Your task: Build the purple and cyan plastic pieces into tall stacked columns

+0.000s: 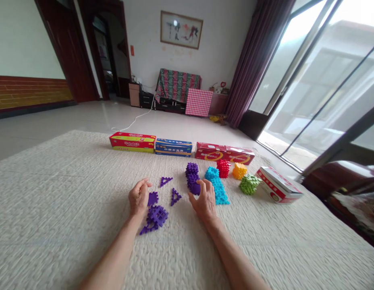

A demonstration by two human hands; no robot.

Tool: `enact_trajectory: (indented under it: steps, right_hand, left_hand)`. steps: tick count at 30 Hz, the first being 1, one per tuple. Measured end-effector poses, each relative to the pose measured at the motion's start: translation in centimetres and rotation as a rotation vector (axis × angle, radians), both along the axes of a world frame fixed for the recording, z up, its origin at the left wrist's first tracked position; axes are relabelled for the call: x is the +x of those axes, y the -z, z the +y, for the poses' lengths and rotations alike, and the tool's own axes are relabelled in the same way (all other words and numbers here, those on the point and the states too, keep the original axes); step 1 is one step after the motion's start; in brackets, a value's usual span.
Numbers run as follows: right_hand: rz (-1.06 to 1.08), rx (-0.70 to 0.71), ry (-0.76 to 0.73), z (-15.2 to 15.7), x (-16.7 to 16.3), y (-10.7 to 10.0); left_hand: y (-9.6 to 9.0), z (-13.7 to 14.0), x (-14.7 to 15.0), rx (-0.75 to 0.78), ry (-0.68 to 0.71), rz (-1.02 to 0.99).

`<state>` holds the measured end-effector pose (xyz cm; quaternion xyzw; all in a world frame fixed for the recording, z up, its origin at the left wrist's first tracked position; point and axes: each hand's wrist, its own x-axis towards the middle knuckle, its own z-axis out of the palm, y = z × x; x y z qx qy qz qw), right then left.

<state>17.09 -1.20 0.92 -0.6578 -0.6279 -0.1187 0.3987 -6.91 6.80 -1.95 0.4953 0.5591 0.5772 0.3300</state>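
Observation:
My right hand [204, 199] curves its thumb and fingers around a purple notched plastic building piece [194, 187] at the near end of a purple stack [192, 169]. My left hand [138, 197] is closed, its fingers curled inward; whatever is inside them is hidden. Right beside it is a purple square tile [153, 198], partly covered by the hand. Nearer to me lies a small pile of purple lattice tiles [158, 216]. Two purple triangle frames [165, 181] lie between the hands. A light blue row of joined pieces [219, 188] runs just right of my right hand.
Red [223, 168], yellow [239, 170] and green [249, 184] notched blocks stand to the right, beside a white-and-red box [279, 185]. A red-yellow box [132, 143], a blue box [173, 148] and dark red boxes [225, 153] line the back of the cream quilted mat [69, 201].

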Motion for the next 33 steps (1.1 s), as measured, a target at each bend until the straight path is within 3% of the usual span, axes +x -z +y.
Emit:
enact_trajectory:
  steps: [9, 15, 19, 24, 27, 30, 33]
  right_hand:
    - [-0.038, -0.093, 0.028, 0.0, 0.1, 0.5]
    - [-0.032, -0.033, 0.009, -0.3, -0.3, 0.0]
    - [0.015, 0.013, -0.19, -0.8, -1.1, -0.6]
    - [-0.008, -0.148, -0.537, -1.6, -3.0, -0.8]
    - [-0.068, -0.186, -0.633, -1.8, -4.0, -0.5]
    - [-0.093, -0.19, -0.654, -1.8, -4.4, -0.3]
    - [-0.086, -0.183, -0.693, -1.8, -4.3, -0.1]
  left_hand:
    - [-0.3, -0.3, 0.0, -0.039, -0.002, 0.021]
    - [-0.3, -0.2, 0.1, -0.022, -0.005, -0.023]
    - [-0.8, 0.1, -0.1, -0.053, 0.027, -0.081]
    - [-2.4, 0.3, -1.3, -0.109, 0.22, -0.125]
    - [-3.3, -0.4, -2.6, -0.07, 0.389, -0.021]
    - [-3.7, -1.6, -3.8, -0.011, 0.559, 0.23]
    - [-3.1, -2.8, -4.2, 0.09, 0.591, 0.507]
